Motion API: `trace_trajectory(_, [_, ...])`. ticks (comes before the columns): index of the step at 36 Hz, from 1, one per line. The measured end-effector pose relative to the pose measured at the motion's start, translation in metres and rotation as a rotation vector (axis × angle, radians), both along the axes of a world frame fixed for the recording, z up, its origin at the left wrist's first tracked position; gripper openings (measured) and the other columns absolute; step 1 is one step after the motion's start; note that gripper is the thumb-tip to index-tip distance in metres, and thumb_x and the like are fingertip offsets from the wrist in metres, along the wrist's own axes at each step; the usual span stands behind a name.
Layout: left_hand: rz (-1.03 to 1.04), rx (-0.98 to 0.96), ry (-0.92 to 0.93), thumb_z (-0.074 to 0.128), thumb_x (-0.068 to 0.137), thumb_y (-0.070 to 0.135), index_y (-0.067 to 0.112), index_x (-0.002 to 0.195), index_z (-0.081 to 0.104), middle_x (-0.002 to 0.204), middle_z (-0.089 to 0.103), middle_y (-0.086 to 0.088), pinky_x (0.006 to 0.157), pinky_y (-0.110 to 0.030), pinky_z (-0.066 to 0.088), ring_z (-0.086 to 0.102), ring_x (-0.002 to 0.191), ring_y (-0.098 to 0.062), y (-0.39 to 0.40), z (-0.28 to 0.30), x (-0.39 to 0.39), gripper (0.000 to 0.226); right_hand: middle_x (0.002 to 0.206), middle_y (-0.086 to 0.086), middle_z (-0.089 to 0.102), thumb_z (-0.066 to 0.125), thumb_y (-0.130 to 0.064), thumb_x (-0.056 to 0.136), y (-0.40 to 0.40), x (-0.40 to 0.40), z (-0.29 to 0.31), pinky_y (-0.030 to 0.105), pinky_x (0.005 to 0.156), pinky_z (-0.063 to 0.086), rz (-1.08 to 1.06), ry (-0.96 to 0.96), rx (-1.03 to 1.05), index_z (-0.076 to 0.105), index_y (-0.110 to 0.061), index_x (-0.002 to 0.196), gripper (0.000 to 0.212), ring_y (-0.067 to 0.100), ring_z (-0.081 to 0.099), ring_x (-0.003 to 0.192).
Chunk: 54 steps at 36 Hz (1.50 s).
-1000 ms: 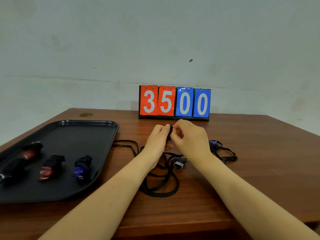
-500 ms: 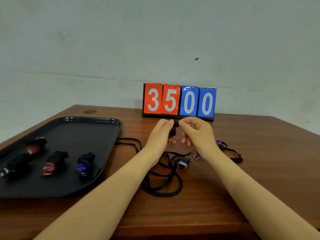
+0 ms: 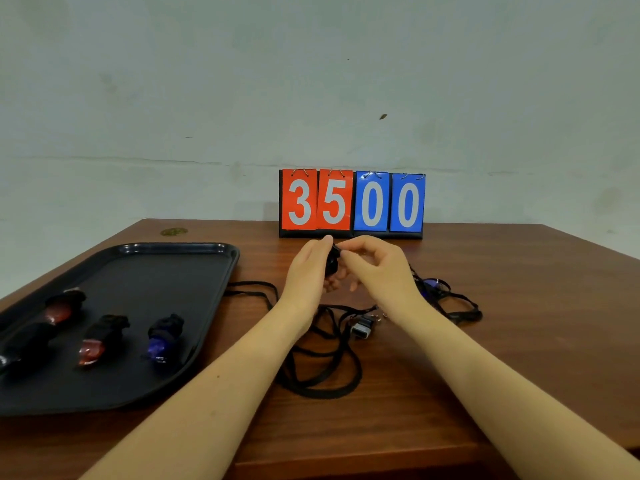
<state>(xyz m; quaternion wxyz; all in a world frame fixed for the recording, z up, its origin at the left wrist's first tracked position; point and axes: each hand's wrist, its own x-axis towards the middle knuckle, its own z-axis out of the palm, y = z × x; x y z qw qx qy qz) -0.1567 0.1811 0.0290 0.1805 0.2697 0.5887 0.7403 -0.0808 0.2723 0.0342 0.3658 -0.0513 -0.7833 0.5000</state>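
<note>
Well to the left of the grip, a black tray [image 3: 173,247] is holding four wrapped pieces: one mostly black [image 3: 24,341], two showing red [image 3: 64,306] [image 3: 100,337] and one blue [image 3: 164,336]. At the centre, a person is winding a small black bundle [image 3: 333,261] above a wooden table [image 3: 519,341]. The left hand [image 3: 308,271] is clasping the bundle from the side, thumb up top. The right hand [image 3: 377,268] is pinching it between thumb and forefinger, so both grips are closed on the bundle, held in the air in front of a scoreboard [image 3: 351,202] reading 3500. A second ago the right hand was folded over the bundle; now it is opening into a fingertip pinch, probably laying on another turn. Below the grip, black cord [image 3: 322,389] is lying slack in loops beside a silver clip [image 3: 360,329], so the winding looks unfinished. Right of the grip, a blue piece [image 3: 433,284] is waiting in its own tangle.
</note>
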Motion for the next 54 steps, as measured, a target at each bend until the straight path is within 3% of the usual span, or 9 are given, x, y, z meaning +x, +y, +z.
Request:
trace_trajectory(4, [-0.004,0.030,-0.084,0.044,0.099,0.035,0.016,0.101,0.064,0.101,0.068,-0.015,0.087,-0.041,0.053,0.062,0.084,-0.021,-0.003,0.002,0.000,0.027,0.084,0.006,0.071,0.065,-0.013,0.089,-0.004,-0.001,-0.001,0.017,0.053,0.051,-0.002,0.014,0.064,0.067,-0.013,0.102,0.013,0.004,0.064,0.058])
trace_trajectory(8, [0.006,0.034,-0.090,0.045,0.099,0.032,0.016,0.097,0.064,0.091,0.066,-0.007,0.068,-0.027,0.051,0.061,0.074,-0.012,-0.003,0.001,-0.002,0.025,0.086,0.003,0.071,0.067,-0.017,0.088,-0.003,-0.003,-0.004,0.017,0.054,0.052,-0.054,0.019,0.107,0.068,-0.017,0.100,0.012,0.005,0.066,0.063])
trace_trajectory(18, [-0.087,0.202,-0.291,0.043,0.101,0.030,0.016,0.104,0.063,0.103,0.072,-0.011,0.083,-0.035,0.052,0.066,0.094,-0.023,-0.004,0.004,0.006,0.025,0.086,-0.008,0.067,0.067,-0.019,0.088,-0.004,-0.003,-0.004,0.018,0.061,0.054,-0.120,0.090,0.146,0.064,-0.031,0.098,0.016,0.008,0.065,0.077])
trace_trajectory(24, [-0.108,0.236,-0.341,0.046,0.099,0.027,0.009,0.110,0.063,0.106,0.067,-0.018,0.072,-0.030,0.046,0.060,0.075,-0.017,-0.001,0.006,0.010,0.027,0.089,-0.010,0.067,0.066,-0.021,0.089,-0.004,-0.001,-0.002,0.019,0.067,0.053,-0.125,0.113,0.123,0.064,-0.033,0.098,0.015,0.006,0.064,0.082])
trace_trajectory(32, [-0.069,0.216,-0.306,0.048,0.096,0.020,0.013,0.083,0.064,0.060,0.064,-0.002,0.068,-0.030,0.047,0.055,0.052,-0.011,-0.005,0.007,0.010,0.021,0.066,0.002,0.069,0.063,-0.016,0.091,-0.002,-0.004,-0.002,0.020,0.045,0.042,0.011,-0.006,-0.063,0.070,-0.011,0.097,0.010,0.010,0.064,0.058])
trace_trajectory(41, [-0.049,0.134,-0.237,0.046,0.097,0.022,0.018,0.090,0.064,0.060,0.061,0.001,0.059,-0.026,0.040,0.049,0.044,-0.006,-0.003,0.004,0.008,0.020,0.075,-0.004,0.068,0.060,-0.022,0.094,0.004,-0.005,-0.008,0.010,0.049,0.041,-0.021,-0.060,0.044,0.069,-0.021,0.102,0.013,0.001,0.061,0.063])
trace_trajectory(45, [-0.061,0.145,-0.283,0.050,0.097,0.025,0.019,0.104,0.067,0.082,0.061,-0.005,0.065,-0.027,0.044,0.050,0.064,-0.013,-0.002,0.004,0.005,0.020,0.096,-0.009,0.066,0.058,-0.029,0.094,0.006,-0.007,-0.010,0.012,0.063,0.045,-0.058,-0.122,0.129,0.063,-0.027,0.115,0.021,0.004,0.062,0.085])
trace_trajectory(49, [-0.092,0.184,-0.350,0.047,0.098,0.025,0.018,0.120,0.063,0.117,0.066,-0.012,0.098,-0.040,0.048,0.062,0.109,-0.028,-0.004,0.003,0.001,0.028,0.102,-0.005,0.062,0.063,-0.029,0.090,0.008,-0.007,-0.009,0.015,0.075,0.046,-0.068,-0.121,0.177,0.061,-0.033,0.110,0.021,0.004,0.055,0.088])
trace_trajectory(54, [-0.156,0.211,-0.414,0.050,0.096,0.022,0.013,0.109,0.065,0.111,0.070,-0.016,0.102,-0.045,0.047,0.065,0.110,-0.030,-0.008,0.003,0.000,0.022,0.104,-0.008,0.061,0.068,-0.028,0.087,0.008,-0.005,-0.008,0.013,0.077,0.043,-0.033,-0.121,0.174,0.056,-0.044,0.102,0.025,0.003,0.056,0.093])
